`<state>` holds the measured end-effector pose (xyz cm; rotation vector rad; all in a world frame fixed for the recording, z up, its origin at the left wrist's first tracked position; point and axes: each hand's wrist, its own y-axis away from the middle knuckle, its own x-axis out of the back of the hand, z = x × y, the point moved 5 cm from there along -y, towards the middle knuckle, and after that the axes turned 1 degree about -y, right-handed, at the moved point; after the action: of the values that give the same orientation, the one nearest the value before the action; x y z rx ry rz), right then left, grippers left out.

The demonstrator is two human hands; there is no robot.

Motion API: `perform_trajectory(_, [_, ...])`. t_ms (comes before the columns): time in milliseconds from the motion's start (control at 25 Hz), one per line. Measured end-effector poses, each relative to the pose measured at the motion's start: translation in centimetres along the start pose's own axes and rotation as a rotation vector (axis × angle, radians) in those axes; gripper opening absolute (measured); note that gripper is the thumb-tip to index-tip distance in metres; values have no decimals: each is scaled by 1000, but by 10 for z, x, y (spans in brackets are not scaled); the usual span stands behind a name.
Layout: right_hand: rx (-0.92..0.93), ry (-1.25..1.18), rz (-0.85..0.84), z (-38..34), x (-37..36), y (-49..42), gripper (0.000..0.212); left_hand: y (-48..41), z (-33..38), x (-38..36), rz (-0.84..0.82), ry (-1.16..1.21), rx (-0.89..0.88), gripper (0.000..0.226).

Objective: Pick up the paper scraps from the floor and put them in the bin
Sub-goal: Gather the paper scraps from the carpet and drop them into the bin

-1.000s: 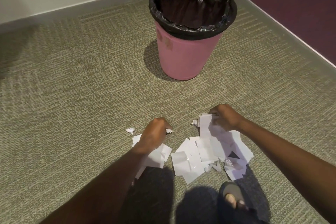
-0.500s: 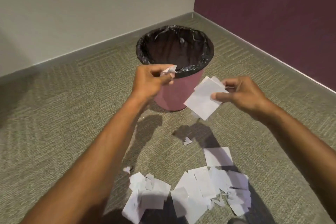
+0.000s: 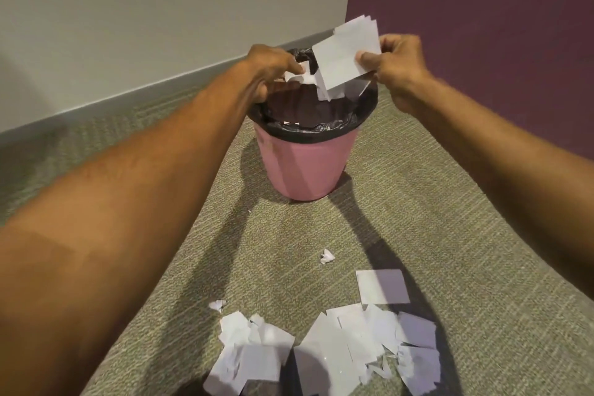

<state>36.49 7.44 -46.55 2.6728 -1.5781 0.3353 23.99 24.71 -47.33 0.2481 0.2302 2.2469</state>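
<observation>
The left hand (image 3: 273, 69) pinches a crumpled scrap (image 3: 300, 76), the right hand (image 3: 398, 66) flat white sheets (image 3: 342, 58), over the bin (image 3: 305, 167).

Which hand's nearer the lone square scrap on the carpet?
Right. Both are up at the bin, far beyond the square scrap. The right hand, pinching paper sheets, sits almost in line with it; the left hand, gripping crumpled scraps, is off to its left.
</observation>
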Motion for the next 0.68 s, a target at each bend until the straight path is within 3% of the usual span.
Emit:
perform_trajectory(240, [-44,103,-36,19,-19,-17,14,-3,-10,6,37,-142,-14,14])
perform_trajectory(480, [-33,154,-133,21,-29,-6,11,21,-21,45,277,4,-218,11])
perform_trajectory(680, [79,188,-82,14,-27,15,11,51,-88,78,402,-86,-170,16])
